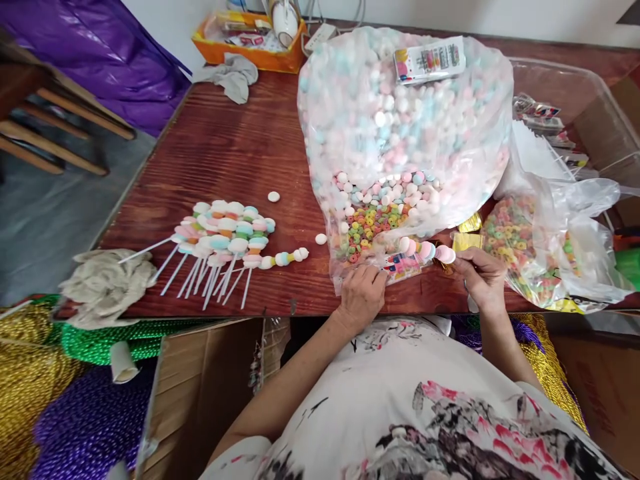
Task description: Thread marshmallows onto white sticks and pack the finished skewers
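My right hand [480, 272] pinches the end of a candy skewer [427, 251] strung with pink and white pieces, held over the table's front edge. At the front of a large clear bag [405, 127] my left hand [363, 293] is closed, its fingertips hidden; a printed wrapper [403, 265] lies beside it. Ring-shaped candies [367, 230] in green, yellow and orange lie next to pastel pieces [390, 190] at the bag's mouth. Off to the left, several finished-looking candy skewers [225, 230] are piled with white sticks pointing toward me.
A second bag of ring candies [520, 247] stands on the right, before a clear plastic bin [590, 87]. Grey cloth [107, 287] lies at the left corner. An orange box [250, 50] sits at the back. Loose white candies [273, 197] dot the wooden table [245, 140].
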A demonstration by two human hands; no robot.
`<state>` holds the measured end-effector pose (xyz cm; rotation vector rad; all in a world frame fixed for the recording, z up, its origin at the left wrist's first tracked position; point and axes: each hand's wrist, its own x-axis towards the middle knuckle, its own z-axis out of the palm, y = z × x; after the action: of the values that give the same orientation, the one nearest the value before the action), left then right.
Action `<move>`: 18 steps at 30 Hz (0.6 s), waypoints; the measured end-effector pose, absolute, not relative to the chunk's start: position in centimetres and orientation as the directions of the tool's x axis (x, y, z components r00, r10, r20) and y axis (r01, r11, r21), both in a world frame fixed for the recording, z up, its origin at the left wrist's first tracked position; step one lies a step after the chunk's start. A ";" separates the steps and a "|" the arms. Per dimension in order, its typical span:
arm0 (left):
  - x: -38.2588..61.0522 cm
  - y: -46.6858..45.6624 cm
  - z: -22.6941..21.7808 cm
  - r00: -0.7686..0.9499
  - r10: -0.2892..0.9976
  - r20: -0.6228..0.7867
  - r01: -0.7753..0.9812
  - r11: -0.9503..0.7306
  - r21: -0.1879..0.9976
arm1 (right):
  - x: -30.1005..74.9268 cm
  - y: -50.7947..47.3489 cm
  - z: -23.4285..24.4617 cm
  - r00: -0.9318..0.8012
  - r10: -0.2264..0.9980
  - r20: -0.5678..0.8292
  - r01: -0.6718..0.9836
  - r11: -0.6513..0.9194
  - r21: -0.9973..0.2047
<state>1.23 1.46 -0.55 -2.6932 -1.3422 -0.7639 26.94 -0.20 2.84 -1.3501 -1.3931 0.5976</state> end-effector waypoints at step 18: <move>-0.2 1.6 -0.9 0.457 0.836 0.303 0.760 -0.544 0.356 | 28.9 -1.8 6.3 -0.044 0.958 0.282 0.580 0.255 -0.774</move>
<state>-0.18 1.65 -0.86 -2.8227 -1.5615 -0.7490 28.94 -1.84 6.25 -1.4239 -1.7269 0.5962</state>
